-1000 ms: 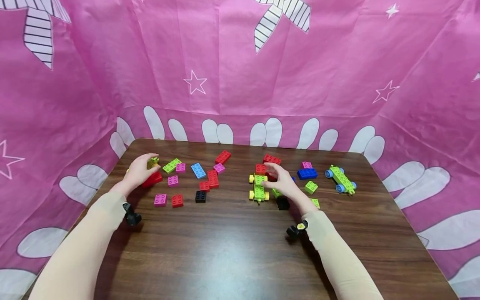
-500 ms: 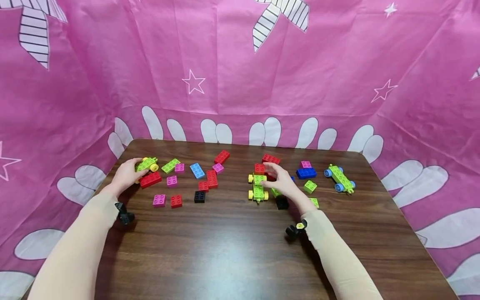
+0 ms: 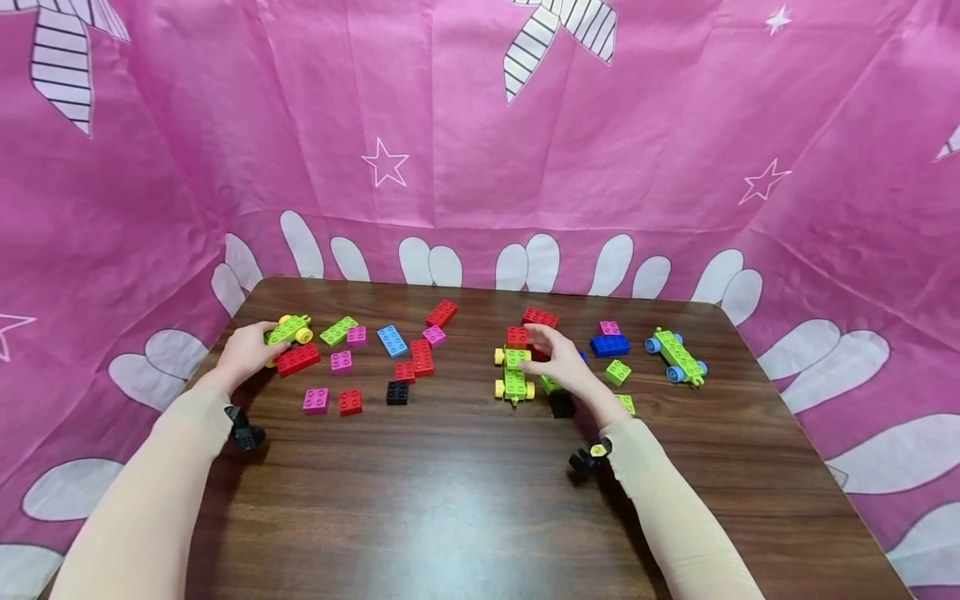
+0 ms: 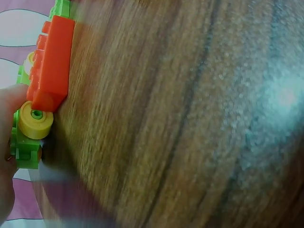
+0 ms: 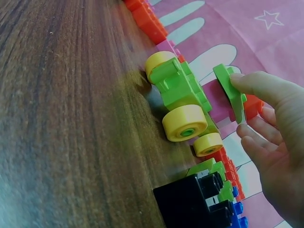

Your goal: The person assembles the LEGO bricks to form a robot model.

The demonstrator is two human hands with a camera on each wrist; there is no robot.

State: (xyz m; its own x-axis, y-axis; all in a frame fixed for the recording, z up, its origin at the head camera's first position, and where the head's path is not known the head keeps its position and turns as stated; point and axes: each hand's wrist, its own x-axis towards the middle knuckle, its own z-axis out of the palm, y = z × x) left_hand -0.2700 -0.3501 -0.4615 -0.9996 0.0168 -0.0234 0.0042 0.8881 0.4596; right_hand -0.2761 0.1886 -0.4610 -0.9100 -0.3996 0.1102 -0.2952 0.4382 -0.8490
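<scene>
On the left, my left hand (image 3: 244, 353) holds the near end of a lime-green toy car base (image 3: 289, 329) with yellow wheels. The left wrist view shows the thumb beside a yellow wheel (image 4: 36, 119); the other fingers are mostly hidden. A red brick (image 3: 298, 359) lies right against this base. Right of centre, my right hand (image 3: 564, 358) pinches a lime-green brick (image 5: 230, 92) between thumb and fingers. It is tilted, just above a second lime-green car base (image 3: 514, 383) with yellow wheels. A red brick (image 3: 517, 337) shows just behind it.
Pink, red, green, blue and black bricks lie scattered between the hands. A black brick (image 3: 561, 404) sits under the right wrist. Farther right are a dark blue brick (image 3: 611, 346) and a green car base (image 3: 677, 357) with blue wheels. Pink cloth (image 3: 465, 125) surrounds the wooden table (image 3: 450, 500).
My left hand has drawn back toward the lower left, from over the yellow-wheeled car base to its near end, uncovering more of it. The right hand stays nearly still with its brick.
</scene>
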